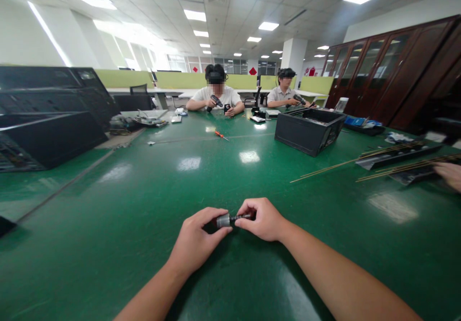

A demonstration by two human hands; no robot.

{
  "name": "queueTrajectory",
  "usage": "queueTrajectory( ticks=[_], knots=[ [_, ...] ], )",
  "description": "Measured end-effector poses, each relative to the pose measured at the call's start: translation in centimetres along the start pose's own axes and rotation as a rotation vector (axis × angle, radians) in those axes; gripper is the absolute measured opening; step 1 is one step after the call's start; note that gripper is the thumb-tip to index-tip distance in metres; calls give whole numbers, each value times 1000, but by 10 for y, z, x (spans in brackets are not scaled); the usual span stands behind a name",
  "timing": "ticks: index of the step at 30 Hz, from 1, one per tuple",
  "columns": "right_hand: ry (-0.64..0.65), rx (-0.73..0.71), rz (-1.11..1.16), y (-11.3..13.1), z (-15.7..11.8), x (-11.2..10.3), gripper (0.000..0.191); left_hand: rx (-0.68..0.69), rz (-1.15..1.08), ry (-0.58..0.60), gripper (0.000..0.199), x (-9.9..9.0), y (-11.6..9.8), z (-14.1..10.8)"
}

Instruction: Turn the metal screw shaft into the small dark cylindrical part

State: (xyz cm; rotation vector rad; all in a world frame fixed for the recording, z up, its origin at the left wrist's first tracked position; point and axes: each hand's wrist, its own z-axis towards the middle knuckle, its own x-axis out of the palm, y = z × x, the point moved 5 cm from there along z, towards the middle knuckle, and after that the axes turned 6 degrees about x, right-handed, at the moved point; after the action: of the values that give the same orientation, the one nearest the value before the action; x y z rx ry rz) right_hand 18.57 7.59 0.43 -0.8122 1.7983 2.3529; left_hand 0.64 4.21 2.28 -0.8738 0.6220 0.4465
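Note:
My left hand (198, 232) is closed round a short silver metal cylinder (224, 221), thumb below and fingers above. A dark, ribbed shaft (240, 217) extends from the cylinder's right end. My right hand (262, 219) pinches this shaft between thumb and fingers, and its far end is partly hidden by them. Cylinder and shaft lie in line, roughly level, low over the green tabletop (144, 253). Whether they are one piece or two fitted together I cannot tell.
Black computer cases stand at left (72, 138) and right (306, 133). An orange screwdriver (219, 134) lies mid-table. Thin brass-coloured rods (331, 167) stretch across the right side, near another person's hand (449, 174). Two people sit opposite, holding power drills (216, 101).

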Motion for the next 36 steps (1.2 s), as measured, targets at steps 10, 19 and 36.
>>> queueTrajectory(
  ticks=[10, 19, 36],
  knots=[
    [-6, 15, 15, -1, 1, 1, 12, -8, -2, -13, 25, 0, 4, 0],
    [-9, 16, 4, -3, 1, 0, 12, -4, -5, -24, 26, 1, 6, 0],
    [-13, 15, 22, -4, 1, -2, 12, 8, 6, -46, 24, -1, 3, 0]
  ],
)
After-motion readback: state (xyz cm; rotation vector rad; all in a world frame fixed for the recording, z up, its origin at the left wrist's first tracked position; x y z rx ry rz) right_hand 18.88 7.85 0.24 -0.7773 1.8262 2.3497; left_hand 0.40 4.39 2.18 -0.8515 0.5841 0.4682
